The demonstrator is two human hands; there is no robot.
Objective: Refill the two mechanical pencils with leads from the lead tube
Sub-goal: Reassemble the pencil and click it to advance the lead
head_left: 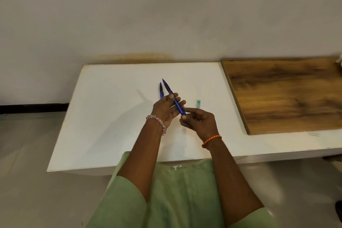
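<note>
My left hand (166, 109) holds a blue mechanical pencil (175, 101) above the white table (111, 116), tip pointing away and up-left. My right hand (199, 121) pinches that pencil's near end with thumb and fingers. A second blue mechanical pencil (161, 90) lies on the table just left of the first, its lower part hidden behind my left hand. A small pale green lead tube (198, 104) lies on the table to the right of both hands, apart from them.
A wooden board (286, 94) covers the table's right part. The wall runs close behind the table. My green garment is at the near edge. A dark shoe shows at the far right on the floor.
</note>
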